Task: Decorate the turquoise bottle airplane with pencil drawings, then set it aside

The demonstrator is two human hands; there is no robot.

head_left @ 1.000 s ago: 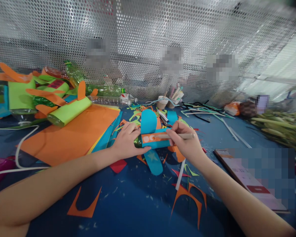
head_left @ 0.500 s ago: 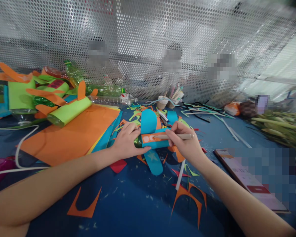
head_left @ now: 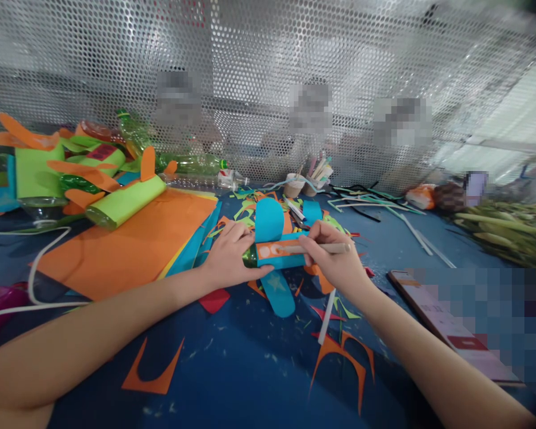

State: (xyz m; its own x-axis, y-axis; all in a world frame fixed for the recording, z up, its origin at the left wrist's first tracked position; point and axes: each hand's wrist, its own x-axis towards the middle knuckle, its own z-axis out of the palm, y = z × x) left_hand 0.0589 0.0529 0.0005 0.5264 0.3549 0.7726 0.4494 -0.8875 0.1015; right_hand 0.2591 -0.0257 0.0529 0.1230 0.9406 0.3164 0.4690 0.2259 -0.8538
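My left hand (head_left: 231, 253) is closed round the green neck end of a plastic bottle (head_left: 250, 256) wrapped in blue paper, steadying it on the table. An orange paper strip (head_left: 290, 245) runs along the wrap, with pale round marks at its left part. Blue paper wings stick out from the bottle; the near wing (head_left: 277, 293) bears a pale star. My right hand (head_left: 335, 256) pinches a light-coloured pen (head_left: 335, 248), held nearly level. Its tip touches the orange strip beside the pale rounds. The bottle's right end is partly hidden behind my right hand.
Orange paper sheets (head_left: 134, 250) and paper-wrapped bottles (head_left: 127, 202) lie left. Cut scraps (head_left: 339, 357) are scattered around. Behind stand cups of sticks (head_left: 312, 182) before a perforated metal screen (head_left: 250, 71), with people beyond. A phone (head_left: 455, 328) lies right, near dry stalks (head_left: 504, 232).
The pen and the fingers of my right hand have shifted very slightly left along the orange strip. My left hand and the bottle stay put.
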